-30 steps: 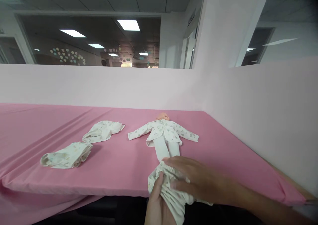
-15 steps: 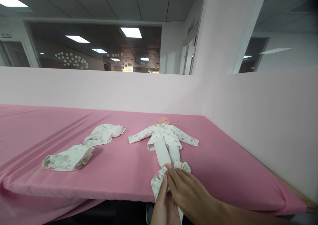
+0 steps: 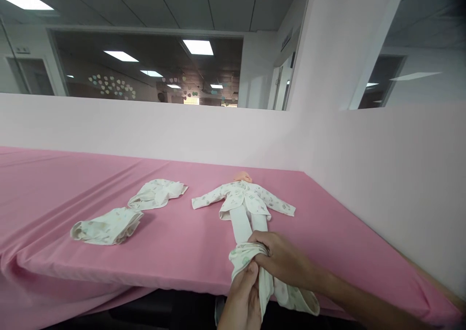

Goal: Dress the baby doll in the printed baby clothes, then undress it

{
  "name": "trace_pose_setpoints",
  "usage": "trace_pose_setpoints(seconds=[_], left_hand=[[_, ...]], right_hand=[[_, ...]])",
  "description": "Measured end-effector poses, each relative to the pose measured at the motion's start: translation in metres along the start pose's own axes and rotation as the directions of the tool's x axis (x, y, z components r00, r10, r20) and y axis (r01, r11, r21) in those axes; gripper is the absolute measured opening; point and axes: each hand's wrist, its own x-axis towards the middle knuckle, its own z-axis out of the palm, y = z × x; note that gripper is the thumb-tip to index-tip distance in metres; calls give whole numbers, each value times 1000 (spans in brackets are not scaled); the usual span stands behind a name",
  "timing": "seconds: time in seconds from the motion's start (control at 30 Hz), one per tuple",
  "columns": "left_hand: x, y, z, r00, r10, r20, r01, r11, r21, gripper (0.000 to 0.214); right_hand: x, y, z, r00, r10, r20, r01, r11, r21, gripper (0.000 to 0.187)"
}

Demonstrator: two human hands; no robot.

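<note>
A baby doll (image 3: 243, 176) lies on its back, head away from me, in a white patterned jacket (image 3: 238, 199) and plain white leg coverings (image 3: 241, 225). White patterned baby pants (image 3: 244, 253) are bunched around its lower left-side leg. My right hand (image 3: 282, 257) grips their gathered edge from the right, fingers curled over the top and thumb beneath. Just below, my left hand (image 3: 244, 291) is closed on the same cloth, thumb up; the doll's foot is hidden there. The other pant leg (image 3: 300, 298) hangs over the table edge at right.
Two folded white patterned garments (image 3: 107, 226) (image 3: 158, 194) lie left of the doll. Pink cloth (image 3: 174, 252) covers the table, whose front edge is right by my hands. A white wall (image 3: 382, 174) runs along the right and back.
My right hand has moved up and right, pulling the pants' edge over the foot and onto the lower leg. The loose pant leg has swung out right. The view has shifted slightly.
</note>
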Motion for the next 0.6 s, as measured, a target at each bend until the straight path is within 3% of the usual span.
trace_pose_setpoints(seconds=[0.2, 0.3, 0.47, 0.6], left_hand=[[-1, 1, -10, 986, 133, 102, -153, 963, 222, 57], [-3, 1, -12, 984, 146, 105, -171, 940, 295, 65], [-8, 1, -14, 981, 185, 57, -193, 913, 359, 61], [-8, 1, -10, 963, 265, -48, -227, 894, 387, 47]], right_hand=[[-6, -2, 0, 998, 60, -31, -52, 974, 219, 16], [-8, -2, 1, 994, 104, -12, -97, 959, 268, 13], [-11, -2, 1, 996, 92, 21, -94, 947, 307, 14], [-13, -4, 0, 995, 94, 36, -101, 936, 338, 29]])
